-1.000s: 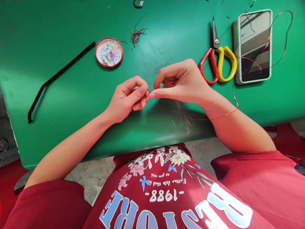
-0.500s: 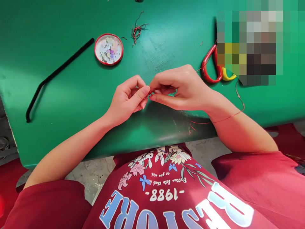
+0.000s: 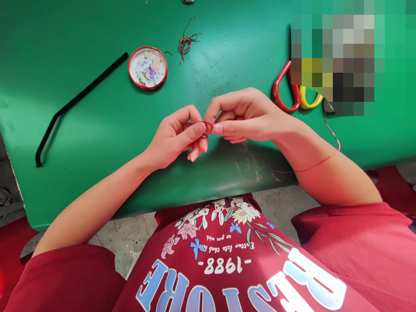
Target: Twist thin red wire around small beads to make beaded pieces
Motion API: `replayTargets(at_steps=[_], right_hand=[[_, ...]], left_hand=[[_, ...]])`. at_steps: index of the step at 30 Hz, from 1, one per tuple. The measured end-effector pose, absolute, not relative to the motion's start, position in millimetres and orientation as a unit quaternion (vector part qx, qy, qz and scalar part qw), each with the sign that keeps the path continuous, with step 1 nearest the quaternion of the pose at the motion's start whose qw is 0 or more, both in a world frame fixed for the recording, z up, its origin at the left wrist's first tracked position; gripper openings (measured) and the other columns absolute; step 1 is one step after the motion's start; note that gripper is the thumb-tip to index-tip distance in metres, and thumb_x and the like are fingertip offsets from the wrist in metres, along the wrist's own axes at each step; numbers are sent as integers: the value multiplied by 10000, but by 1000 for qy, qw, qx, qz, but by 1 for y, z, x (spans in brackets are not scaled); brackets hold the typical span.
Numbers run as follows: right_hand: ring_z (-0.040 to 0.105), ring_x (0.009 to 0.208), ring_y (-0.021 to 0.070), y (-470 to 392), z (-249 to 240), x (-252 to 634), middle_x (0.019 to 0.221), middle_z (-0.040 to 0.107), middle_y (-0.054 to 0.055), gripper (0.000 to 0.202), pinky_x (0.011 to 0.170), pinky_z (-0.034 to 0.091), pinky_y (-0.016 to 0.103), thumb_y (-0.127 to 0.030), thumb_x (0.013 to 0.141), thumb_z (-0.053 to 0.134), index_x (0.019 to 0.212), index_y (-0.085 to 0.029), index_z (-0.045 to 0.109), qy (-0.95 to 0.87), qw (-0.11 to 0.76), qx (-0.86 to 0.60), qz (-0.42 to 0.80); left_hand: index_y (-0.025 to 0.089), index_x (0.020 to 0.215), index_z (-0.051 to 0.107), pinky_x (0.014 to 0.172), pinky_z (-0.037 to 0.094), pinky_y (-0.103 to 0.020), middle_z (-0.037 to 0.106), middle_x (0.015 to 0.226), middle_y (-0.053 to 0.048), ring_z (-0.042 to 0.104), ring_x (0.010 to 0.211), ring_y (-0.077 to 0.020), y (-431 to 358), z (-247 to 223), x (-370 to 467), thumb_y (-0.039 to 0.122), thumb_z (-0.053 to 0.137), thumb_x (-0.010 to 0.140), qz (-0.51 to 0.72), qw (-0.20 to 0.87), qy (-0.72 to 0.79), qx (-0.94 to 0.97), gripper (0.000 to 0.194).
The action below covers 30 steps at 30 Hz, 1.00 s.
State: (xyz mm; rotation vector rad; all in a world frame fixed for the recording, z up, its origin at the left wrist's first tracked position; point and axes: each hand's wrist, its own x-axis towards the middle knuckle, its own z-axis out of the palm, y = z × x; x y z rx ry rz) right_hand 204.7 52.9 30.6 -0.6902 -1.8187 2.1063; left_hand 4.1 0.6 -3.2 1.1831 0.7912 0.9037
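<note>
A small loop of red cord is pinched between my two hands above the green table. My left hand is closed, thumb against forefinger, on the loop's left side. Tiny dark beads show just under that thumb. From the right, my right hand grips the loop's other side with thumb and forefinger, its remaining fingers curled. A long thin red thread lies across my right forearm, its loose ends near the table edge.
A red-rimmed lid holds beads and pastel pieces. Left of it lies a bent black stick. Knotted dark red cord lies further back. Red-handled scissors and a yellow handle are at right, partly hidden by blurring.
My hands have drawn slightly apart, so more of the red loop and the beads show. The thread on my right forearm has slid a little to the right.
</note>
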Motion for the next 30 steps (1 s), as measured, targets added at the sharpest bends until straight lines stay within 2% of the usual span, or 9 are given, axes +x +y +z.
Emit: replayTargets(at_steps=[6,11,17,23,26,30], right_hand=[[307,492,19,54,30,205,677,590,-50,288,433,248,197,-427,950,670,933,-163,556,-635,130,-226,727],[323,506,24,52,30,199,645,559,-66,318,449,251,200,-424,924,702,859,-181,507,-636,170,-242,713],[432,593,70,45,29,191,661,548,-46,352,527,313,229,-399,857,756,765,-211,473,-657,233,-296,653],[258,536,94,36,20,187,534,344,-76,298,524,212,280,-344,905,669,716,-231,469,-741,284,-373,481],[260,544,94,39,19,188,544,362,-74,275,534,220,277,-344,929,638,728,-228,490,-762,280,-355,464],[292,578,88,50,25,195,596,428,-71,235,541,256,255,-357,919,678,782,-218,547,-756,231,-319,524]], left_hand=[[200,750,491,397,505,-195,706,679,51,619,420,-64,0,-2,3,544,735,823,420,635,330,558,428],[194,748,520,447,532,-188,713,686,53,647,467,-58,-1,-2,4,411,741,864,461,600,324,569,331],[191,749,538,450,514,-195,689,654,45,621,467,-52,-4,-5,6,379,718,891,480,539,364,588,297],[193,768,563,483,528,-224,654,615,48,625,486,-73,-6,-7,7,417,695,902,479,483,416,603,293],[195,763,557,465,507,-217,657,621,47,613,469,-69,-7,-6,7,419,678,915,486,482,411,602,296],[204,797,579,453,476,-207,665,627,44,608,466,-62,-8,-5,6,407,579,980,480,477,399,618,273]])
